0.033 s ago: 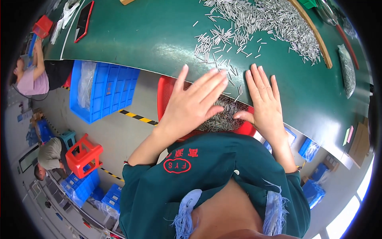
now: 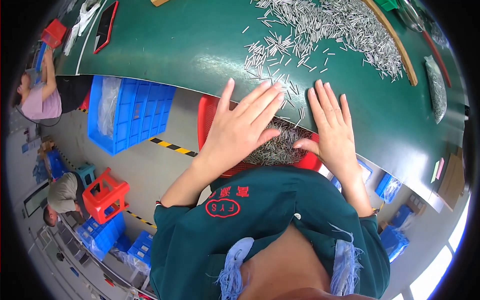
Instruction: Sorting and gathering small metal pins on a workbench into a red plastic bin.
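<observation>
My left hand [image 2: 235,126] is stretched out at the near edge of the green table [image 2: 185,60], fingers apart and pointing away from me. Facing it, my right hand [image 2: 331,131] has its fingers extended over the tabletop, thumb out to the left. Neither holds anything. A few loose metal pins [image 2: 301,115] lie between the hands, some partly covered by the left fingertips. Beyond them spreads a large heap of short silvery pins [image 2: 345,30]. Below the table edge, against my body, a red plastic basket [image 2: 206,112] contains many more pins [image 2: 280,147].
A wooden strip [image 2: 392,37] borders the heap on the right, with a clear bag of pins [image 2: 436,90] beyond it. A red-edged phone [image 2: 105,27] lies far left. Blue crates [image 2: 142,112] and a red stool [image 2: 106,195] stand on the floor. Two people are at left.
My left hand has shifted slightly left, away from the right hand. The right hand and the pin heap look unchanged.
</observation>
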### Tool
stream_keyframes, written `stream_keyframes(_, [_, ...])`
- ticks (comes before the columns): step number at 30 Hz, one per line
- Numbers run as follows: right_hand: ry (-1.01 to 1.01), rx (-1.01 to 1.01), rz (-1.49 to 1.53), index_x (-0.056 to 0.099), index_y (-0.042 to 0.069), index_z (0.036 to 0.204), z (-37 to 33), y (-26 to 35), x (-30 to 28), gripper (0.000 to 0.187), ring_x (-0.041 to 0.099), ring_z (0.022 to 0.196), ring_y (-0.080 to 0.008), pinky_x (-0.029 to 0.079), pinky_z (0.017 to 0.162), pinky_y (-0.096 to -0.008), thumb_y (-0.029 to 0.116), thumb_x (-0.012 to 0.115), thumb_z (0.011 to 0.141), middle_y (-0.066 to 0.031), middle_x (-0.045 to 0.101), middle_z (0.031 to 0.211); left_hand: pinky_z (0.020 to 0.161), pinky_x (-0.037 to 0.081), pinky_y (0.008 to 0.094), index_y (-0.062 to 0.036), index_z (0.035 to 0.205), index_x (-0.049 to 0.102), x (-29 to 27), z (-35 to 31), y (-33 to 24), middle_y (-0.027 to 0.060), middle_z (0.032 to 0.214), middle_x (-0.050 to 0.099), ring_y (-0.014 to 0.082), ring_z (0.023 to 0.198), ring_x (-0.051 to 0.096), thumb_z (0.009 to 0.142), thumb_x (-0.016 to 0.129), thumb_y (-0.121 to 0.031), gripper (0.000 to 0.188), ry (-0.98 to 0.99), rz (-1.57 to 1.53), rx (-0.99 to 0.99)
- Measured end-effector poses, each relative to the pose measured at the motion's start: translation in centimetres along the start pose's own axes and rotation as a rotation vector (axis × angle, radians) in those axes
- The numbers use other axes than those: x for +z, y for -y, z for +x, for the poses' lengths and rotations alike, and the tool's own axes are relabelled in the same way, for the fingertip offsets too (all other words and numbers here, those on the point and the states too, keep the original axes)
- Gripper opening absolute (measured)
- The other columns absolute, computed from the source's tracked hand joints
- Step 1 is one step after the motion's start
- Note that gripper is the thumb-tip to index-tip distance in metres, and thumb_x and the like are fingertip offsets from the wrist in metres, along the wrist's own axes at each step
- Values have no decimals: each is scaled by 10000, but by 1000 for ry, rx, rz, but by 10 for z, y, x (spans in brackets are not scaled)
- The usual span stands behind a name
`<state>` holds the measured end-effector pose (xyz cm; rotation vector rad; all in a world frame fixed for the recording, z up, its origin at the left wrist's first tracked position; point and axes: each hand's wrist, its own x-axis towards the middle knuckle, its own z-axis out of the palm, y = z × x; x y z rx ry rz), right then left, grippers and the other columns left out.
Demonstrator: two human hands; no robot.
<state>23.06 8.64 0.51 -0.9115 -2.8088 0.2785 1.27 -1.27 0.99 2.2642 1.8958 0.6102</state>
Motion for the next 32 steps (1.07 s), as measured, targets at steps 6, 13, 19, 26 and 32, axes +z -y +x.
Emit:
stream_keyframes(6, [-5,14,-23,418,96,1496,1,1,1,989,376,1437,-304,272,1169,-530,606,683,692,-137,391,1553,1157,231,607,-95,1409,539,6,-3,-6,33,1481,509,211,1402,436,822,731,-378,679,80,-170,98])
stream_keyframes(13, [-19,32,-25,433,109,1490,1,2,2,953,377,1438,-291,273,1170,-523,571,708,703,-124,403,1550,1162,211,609,-81,1439,504,5,10,21,65,1511,473,230,1409,423,793,707,-489,790,-48,70,-90])
stream_keyframes(19, [-25,38,-23,437,109,1487,1,2,3,943,377,1439,-287,268,1172,-521,558,718,707,-119,403,1552,1163,220,605,-74,1450,487,2,6,1,70,1519,460,231,1418,414,761,698,-539,857,72,-105,65])
stream_keyframes(26, [-27,38,-18,436,118,1488,1,2,3,944,378,1438,-283,271,1171,-517,547,730,700,-115,406,1549,1128,276,617,-19,1395,516,7,26,27,104,1475,501,228,1391,442,754,631,-625,890,-57,81,-10])
stream_keyframes(32, [-20,47,-16,420,134,1502,1,2,3,948,369,1444,-283,257,1179,-518,531,743,704,-111,398,1555,1173,229,592,-74,1444,489,-1,15,6,63,1500,484,217,1407,433,731,683,-605,910,88,-90,70])
